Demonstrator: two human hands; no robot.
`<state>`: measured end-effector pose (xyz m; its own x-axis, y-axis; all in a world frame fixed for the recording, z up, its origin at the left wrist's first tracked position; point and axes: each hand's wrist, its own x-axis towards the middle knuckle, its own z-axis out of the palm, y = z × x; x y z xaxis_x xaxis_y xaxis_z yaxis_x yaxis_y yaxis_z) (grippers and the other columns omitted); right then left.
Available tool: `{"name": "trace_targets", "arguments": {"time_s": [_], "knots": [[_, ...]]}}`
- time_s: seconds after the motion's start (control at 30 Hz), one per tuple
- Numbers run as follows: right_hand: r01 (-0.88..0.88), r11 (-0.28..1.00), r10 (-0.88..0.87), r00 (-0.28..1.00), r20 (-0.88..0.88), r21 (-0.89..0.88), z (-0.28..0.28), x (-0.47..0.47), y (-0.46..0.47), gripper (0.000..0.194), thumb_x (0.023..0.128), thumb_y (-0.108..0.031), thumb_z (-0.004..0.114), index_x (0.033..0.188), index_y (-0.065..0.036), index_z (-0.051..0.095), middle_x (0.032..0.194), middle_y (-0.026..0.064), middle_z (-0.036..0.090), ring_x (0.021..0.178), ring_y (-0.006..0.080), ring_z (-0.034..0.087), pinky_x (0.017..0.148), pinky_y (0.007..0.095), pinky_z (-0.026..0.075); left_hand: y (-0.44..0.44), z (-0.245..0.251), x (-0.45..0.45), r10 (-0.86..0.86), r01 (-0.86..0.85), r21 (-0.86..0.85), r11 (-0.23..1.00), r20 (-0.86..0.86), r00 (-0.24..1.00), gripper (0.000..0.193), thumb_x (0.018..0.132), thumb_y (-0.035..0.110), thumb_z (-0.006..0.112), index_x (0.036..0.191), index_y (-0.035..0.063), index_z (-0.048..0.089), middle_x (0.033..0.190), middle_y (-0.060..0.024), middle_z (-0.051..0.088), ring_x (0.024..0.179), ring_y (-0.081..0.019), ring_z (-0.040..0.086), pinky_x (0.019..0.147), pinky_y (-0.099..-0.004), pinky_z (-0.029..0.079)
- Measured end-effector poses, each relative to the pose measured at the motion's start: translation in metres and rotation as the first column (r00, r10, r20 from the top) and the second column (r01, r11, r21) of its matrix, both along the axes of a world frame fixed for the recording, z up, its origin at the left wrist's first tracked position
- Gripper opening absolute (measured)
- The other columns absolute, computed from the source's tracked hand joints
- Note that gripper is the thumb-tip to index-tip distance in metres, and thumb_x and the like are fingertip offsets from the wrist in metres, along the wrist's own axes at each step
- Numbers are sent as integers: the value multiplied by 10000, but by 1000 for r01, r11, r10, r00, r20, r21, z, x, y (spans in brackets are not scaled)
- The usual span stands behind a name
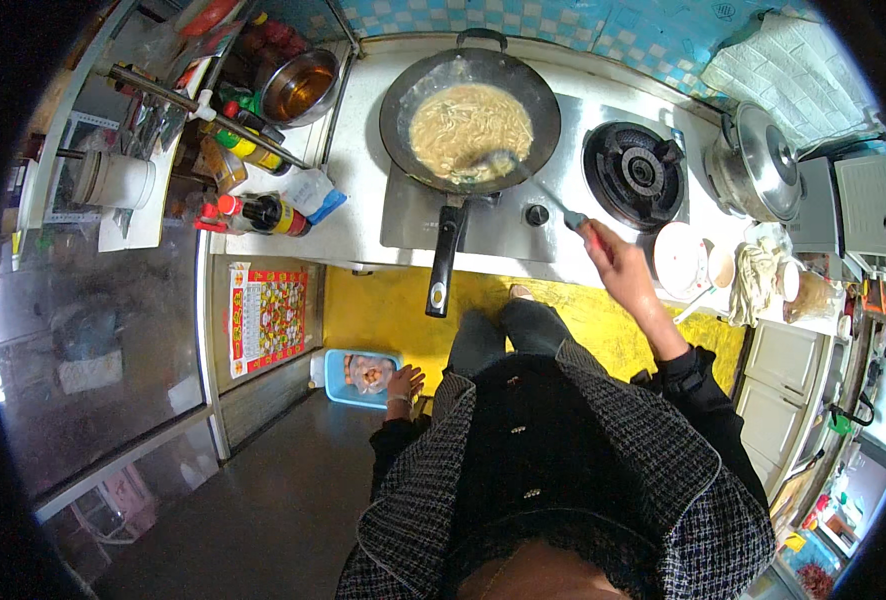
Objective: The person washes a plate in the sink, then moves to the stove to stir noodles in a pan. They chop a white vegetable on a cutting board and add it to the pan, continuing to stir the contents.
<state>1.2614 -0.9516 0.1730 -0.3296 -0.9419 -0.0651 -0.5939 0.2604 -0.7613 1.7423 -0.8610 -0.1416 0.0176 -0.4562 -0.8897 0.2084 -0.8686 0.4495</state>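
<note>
My right hand (618,261) grips the handle of a metal ladle (499,160), whose bowl sits at the near right edge of the food. Pale noodles in a cloudy broth (473,124) fill the middle of a dark wok (394,124). The wok stands over the left side of a stainless steel gas stove (413,217), its long black handle (447,259) pointing toward me. My left hand (405,384) hangs low at my side with nothing in it, fingers somewhat apart. It appears close to a light blue plastic bin (332,381) on the floor.
Right of the wok is a bare gas burner (638,174), then a lidded steel pot (762,161). White bowls (679,259) and a cloth (756,281) lie near the counter's right front. Sauce bottles (267,215), a plastic packet (304,191) and a steel basin (300,88) crowd the left.
</note>
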Motion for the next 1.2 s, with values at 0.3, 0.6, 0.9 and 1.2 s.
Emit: {"name": "trace_targets", "arguments": {"time_s": [0.3,0.6,0.9,1.2], "knots": [[130,981,-139,989,-55,-141,-48,38,-77,365,878,-205,598,1200,-40,547,796,242,627,725,403,626,626,426,491,10,-24,37,-166,166,101,981,-11,986,362,921,178,582,1235,17,501,1070,-134,649,845,-223,667,635,-327,556],[73,973,-83,996,-38,-218,-77,63,-68,564,825,-213,648,1298,24,453,981,283,617,918,423,607,771,444,491,-7,-8,46,-121,122,141,982,-17,993,342,929,177,569,1228,26,501,1106,-146,642,877,-254,654,659,-349,558],[-21,983,46,991,128,-185,-102,37,30,579,869,-254,672,1330,26,460,938,182,667,677,186,681,595,288,521,30,-15,28,-230,229,32,973,17,973,354,942,258,539,1233,59,509,1153,-119,629,974,-301,631,746,-441,551],[329,906,-415,818,398,268,-151,-49,378,274,869,-307,658,833,-46,732,722,77,698,636,119,664,581,293,525,56,-36,-67,-727,750,86,656,-194,658,248,963,292,442,1095,94,509,1100,-121,541,947,-268,538,810,-389,457]]}}
